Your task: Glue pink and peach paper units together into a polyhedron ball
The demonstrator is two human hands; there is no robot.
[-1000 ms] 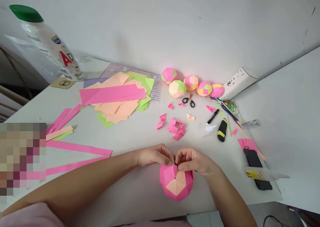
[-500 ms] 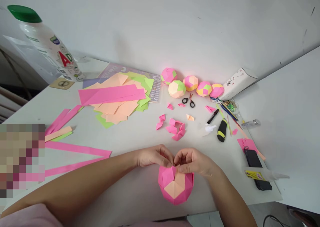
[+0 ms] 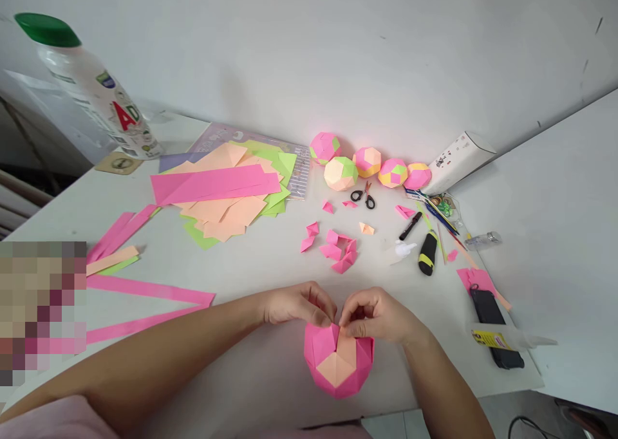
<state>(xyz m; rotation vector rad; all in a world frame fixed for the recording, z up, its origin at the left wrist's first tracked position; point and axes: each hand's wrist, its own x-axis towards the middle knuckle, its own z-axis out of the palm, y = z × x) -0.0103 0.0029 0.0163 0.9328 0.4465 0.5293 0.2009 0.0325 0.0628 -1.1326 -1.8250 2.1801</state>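
Observation:
A half-built pink and peach paper ball (image 3: 337, 362) sits at the near edge of the white table (image 3: 270, 259). Both hands pinch its upper rim, fingertips almost meeting. My left hand (image 3: 295, 304) grips the rim from the left. My right hand (image 3: 377, 313) grips it from the right, thumb and forefinger pressed on a paper flap. Just beyond the hands lies a cluster of small folded pink pieces (image 3: 340, 251).
Stacked peach, green and pink sheets (image 3: 226, 188) lie at the back left, pink strips (image 3: 149, 289) at the left. Several finished paper balls (image 3: 367, 162) line the wall. Scissors (image 3: 364, 196), a black-yellow cutter (image 3: 427, 253), pens, a white box (image 3: 456, 159), a glue tube (image 3: 512, 340) and a bottle (image 3: 91, 91) are around.
The paper ball has turned and sunk slightly toward me under the pinching fingers. Both hands stay on its rim.

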